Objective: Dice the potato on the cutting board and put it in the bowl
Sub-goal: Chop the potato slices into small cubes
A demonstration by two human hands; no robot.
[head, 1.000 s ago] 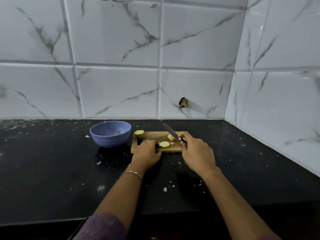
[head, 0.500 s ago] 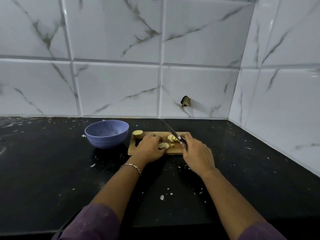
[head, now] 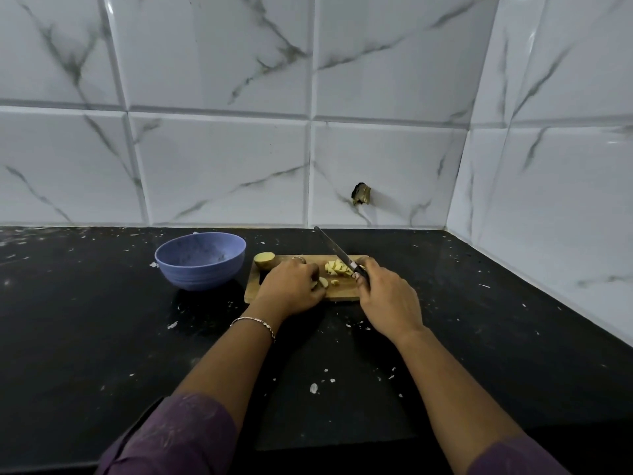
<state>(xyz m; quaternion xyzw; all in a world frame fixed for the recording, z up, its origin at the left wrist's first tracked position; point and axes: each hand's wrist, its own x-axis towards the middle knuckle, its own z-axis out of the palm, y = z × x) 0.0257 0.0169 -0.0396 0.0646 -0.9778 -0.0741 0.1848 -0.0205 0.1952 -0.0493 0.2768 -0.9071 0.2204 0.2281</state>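
Right grip: right hand was wrapped around the handle of the knife, blade slanting up and away.
Left grip: left hand held a potato slice under curled fingers on the cutting board, just left of the blade.
Cut so far: diced pieces lay under the blade, between the hands.
Uncut: potato half sat beyond the left hand.
Bowl: blue bowl stood left of the left hand, off the board.
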